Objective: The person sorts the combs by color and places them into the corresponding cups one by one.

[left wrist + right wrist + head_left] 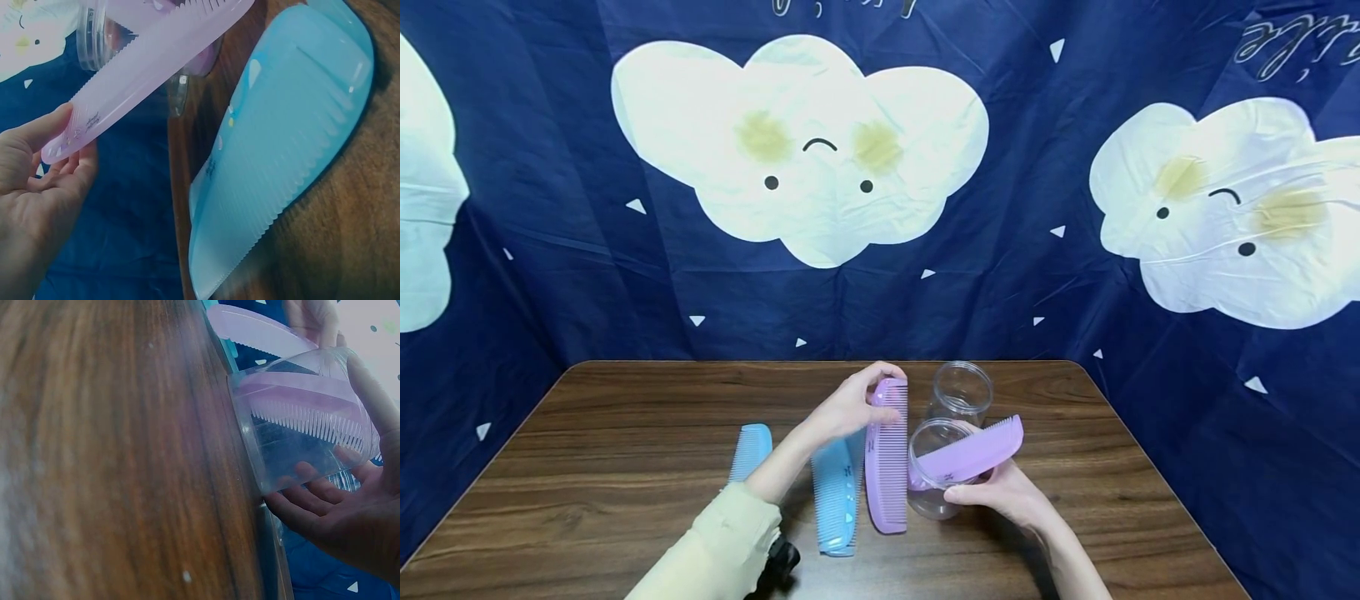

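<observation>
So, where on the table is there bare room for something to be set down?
The table has bare wood from its left edge to the leftmost blue comb, and from the right hand and rear jar to its right edge. The middle is crowded: blue combs, purple combs, the held jar and left hand sit close together.

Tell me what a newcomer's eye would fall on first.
Most likely the big white cloud, printed upside down on the dark blue backdrop behind the table. Next, one purple comb in the left hand and another purple comb poking out of the clear jar in the right hand. Blue combs lie left of them.
</observation>
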Demonstrator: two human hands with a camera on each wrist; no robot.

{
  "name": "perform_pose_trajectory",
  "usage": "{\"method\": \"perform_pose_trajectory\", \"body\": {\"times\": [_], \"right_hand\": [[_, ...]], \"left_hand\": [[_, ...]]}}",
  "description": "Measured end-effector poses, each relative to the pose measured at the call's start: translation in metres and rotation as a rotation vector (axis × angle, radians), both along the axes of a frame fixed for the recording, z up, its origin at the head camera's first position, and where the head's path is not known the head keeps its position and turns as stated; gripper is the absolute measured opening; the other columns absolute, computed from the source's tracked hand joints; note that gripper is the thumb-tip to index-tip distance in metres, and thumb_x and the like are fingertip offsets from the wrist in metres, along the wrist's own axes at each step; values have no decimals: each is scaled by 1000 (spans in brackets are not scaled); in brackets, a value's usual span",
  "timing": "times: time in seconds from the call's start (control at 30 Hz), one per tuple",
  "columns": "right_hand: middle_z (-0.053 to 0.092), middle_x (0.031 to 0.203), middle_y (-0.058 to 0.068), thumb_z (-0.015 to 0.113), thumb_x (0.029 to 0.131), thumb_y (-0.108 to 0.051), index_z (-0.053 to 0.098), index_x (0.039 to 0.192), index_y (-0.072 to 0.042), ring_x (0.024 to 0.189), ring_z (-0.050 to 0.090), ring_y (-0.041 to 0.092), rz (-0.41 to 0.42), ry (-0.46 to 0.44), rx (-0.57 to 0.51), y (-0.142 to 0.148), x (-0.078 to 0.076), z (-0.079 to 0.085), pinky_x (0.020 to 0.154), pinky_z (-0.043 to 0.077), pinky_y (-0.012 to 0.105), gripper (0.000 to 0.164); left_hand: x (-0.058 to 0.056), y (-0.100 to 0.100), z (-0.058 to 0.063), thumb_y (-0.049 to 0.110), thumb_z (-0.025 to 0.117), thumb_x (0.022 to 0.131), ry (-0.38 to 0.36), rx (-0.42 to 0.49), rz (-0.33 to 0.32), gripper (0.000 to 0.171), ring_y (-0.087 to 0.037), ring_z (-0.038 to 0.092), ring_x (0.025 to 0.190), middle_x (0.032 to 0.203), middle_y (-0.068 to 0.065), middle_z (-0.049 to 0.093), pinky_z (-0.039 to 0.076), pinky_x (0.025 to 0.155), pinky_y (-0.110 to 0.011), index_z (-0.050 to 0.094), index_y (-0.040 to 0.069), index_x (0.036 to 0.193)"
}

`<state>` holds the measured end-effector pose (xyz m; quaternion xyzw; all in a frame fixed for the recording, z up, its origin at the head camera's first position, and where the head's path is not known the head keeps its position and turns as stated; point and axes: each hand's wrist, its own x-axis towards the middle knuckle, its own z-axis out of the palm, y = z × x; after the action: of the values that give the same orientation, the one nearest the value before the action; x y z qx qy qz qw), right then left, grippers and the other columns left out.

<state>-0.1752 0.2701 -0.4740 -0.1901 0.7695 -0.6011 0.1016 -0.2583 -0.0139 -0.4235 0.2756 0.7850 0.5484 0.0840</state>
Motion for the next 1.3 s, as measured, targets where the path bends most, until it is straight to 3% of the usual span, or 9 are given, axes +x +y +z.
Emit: {"method": "perform_pose_trajectory", "body": {"times": [0.5,0.83,1.3], "right_hand": [[64,138,17,84,81,-11,37,157,-11,119,60,7,-14,-2,-1,0,1,0,101,47,25,89],[64,138,15,86,80,-11,39,156,-11,123,57,5,-44,20,36,0,3,-1,105,40,21,90],[57,145,23,86,80,-13,37,158,-10,127,52,2,-60,21,51,-2,-1,-2,105,38,18,92]], "left_hand": [[2,-3,26,5,72,93,50,79,31,48,-26,69,97,124,-18,61,63,77,-39,56,16,136],[6,-2,51,4,70,93,83,118,24,50,-27,71,96,125,-18,62,64,78,-41,55,16,139],[9,3,92,6,67,95,157,216,43,49,-27,74,98,127,-15,63,64,78,-41,56,20,140]]}}
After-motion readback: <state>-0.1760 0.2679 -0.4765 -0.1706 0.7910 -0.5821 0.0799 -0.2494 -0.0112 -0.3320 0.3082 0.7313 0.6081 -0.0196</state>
